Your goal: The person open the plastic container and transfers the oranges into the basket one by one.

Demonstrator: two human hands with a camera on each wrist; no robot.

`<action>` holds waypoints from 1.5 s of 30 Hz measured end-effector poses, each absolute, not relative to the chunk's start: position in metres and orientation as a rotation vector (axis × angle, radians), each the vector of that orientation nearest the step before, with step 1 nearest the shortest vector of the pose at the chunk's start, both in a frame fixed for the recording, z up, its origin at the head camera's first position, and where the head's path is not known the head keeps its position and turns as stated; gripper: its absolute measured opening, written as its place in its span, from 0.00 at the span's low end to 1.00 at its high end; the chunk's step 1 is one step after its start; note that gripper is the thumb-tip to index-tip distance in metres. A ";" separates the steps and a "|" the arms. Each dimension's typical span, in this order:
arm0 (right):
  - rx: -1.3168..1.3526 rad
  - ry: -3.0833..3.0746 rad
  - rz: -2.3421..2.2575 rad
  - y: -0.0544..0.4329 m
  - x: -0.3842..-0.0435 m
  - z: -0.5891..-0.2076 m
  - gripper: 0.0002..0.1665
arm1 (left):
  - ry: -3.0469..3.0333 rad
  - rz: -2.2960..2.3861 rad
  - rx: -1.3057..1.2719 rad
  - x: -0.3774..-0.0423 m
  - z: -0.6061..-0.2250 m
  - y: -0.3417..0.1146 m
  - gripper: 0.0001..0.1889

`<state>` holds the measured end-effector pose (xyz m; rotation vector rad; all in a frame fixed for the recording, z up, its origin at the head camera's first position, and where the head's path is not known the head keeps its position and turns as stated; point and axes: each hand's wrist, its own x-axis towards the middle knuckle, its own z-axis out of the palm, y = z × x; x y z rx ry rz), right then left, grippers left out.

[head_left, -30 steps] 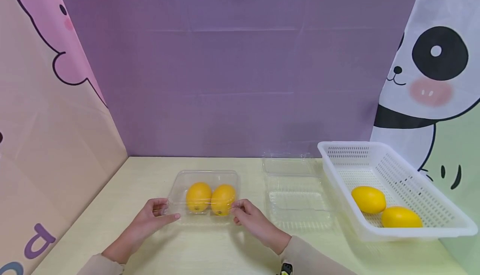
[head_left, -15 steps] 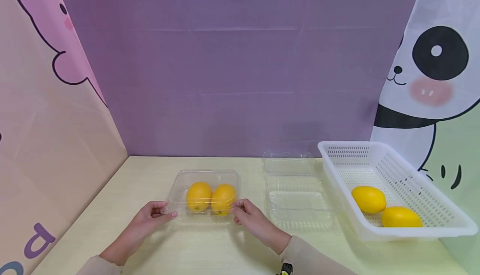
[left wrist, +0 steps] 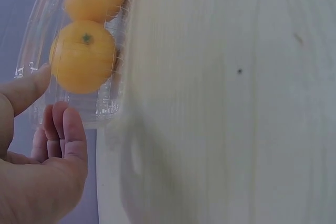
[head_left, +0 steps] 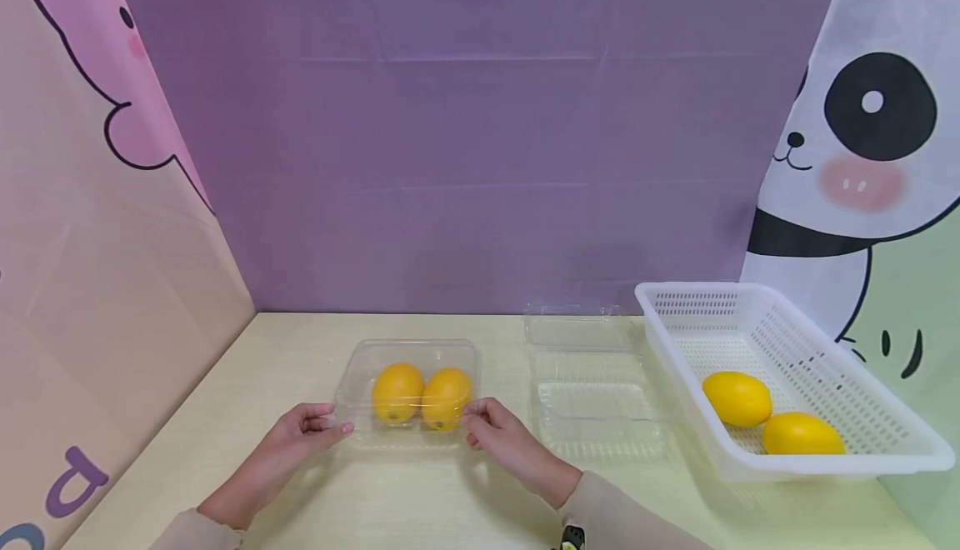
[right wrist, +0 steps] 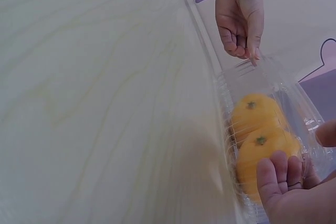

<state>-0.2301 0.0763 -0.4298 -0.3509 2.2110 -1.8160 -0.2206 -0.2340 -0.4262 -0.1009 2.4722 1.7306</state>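
Observation:
A clear plastic clamshell box (head_left: 405, 350) sits on the table left of centre, its clear top over two oranges (head_left: 397, 393). Green star-shaped stem marks show on the oranges (left wrist: 84, 59) in the left wrist view. My left hand (head_left: 288, 446) holds the box's front left corner between thumb and fingers. At the front right corner, my right hand (head_left: 517, 450) pinches the edge, thumb above and fingers curled. Part of the nearer orange (right wrist: 265, 156) is hidden behind the right fingers in the right wrist view.
To the right lies another clear plastic box (head_left: 596, 400), its lid folded back. Beside it stands a white perforated basket (head_left: 675, 367) with two yellow lemons (head_left: 737, 398) in it. A purple cloth (head_left: 480, 158) hangs behind the table.
My left thumb has drawn back slightly to the left along the front corner. The right hand, the box and the oranges look unmoved.

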 end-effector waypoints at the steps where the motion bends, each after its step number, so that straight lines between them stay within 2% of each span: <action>1: -0.352 2.211 -1.818 0.076 -0.230 -0.430 0.19 | 2.469 1.731 -0.092 -0.220 -0.426 -0.234 0.34; 15: -0.359 2.214 -1.818 0.076 -0.233 -0.432 0.20 | 2.453 1.732 -0.081 -0.221 -0.423 -0.234 0.32; 22: -0.341 2.209 -1.827 0.076 -0.232 -0.430 0.20 | 2.492 1.681 -0.071 -0.223 -0.424 -0.234 0.45; 28: -0.340 2.196 -1.833 0.076 -0.231 -0.429 0.20 | 2.672 1.607 0.138 -0.225 -0.418 -0.231 0.51; 33: -0.348 2.195 -1.832 0.076 -0.232 -0.429 0.20 | 2.840 1.549 0.328 -0.225 -0.415 -0.228 0.51; 45: -0.341 2.191 -1.839 0.074 -0.231 -0.431 0.20 | 3.087 1.326 0.540 -0.229 -0.412 -0.227 0.48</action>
